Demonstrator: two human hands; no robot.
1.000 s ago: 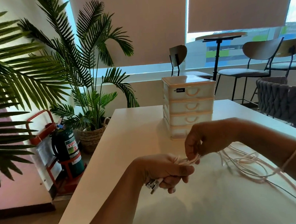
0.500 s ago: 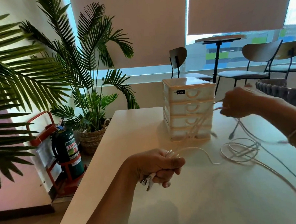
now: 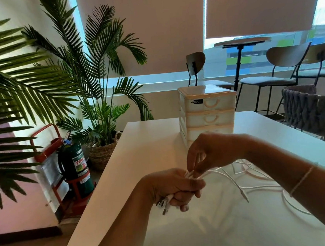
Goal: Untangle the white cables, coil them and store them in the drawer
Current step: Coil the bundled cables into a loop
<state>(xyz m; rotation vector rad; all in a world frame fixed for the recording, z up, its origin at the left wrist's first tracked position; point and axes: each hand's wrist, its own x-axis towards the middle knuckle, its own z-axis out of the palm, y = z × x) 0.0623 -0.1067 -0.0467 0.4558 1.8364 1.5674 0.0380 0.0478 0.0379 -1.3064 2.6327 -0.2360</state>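
Low centre: my left hand [image 3: 174, 187] clenched round white cables [image 3: 237, 185], plugs poking out below. Right hand [image 3: 210, 154] fingers pinch 1 strand just above. Slack loops on desk [image 3: 141, 159], right. Drawer unit [image 3: 207, 112] behind.

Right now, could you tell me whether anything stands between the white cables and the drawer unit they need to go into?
Nothing visible lies on the table between them. The left hand grips the white cables and the right hand pinches them just in front of the drawer unit. Its visible drawers are all shut, so one must be opened first.
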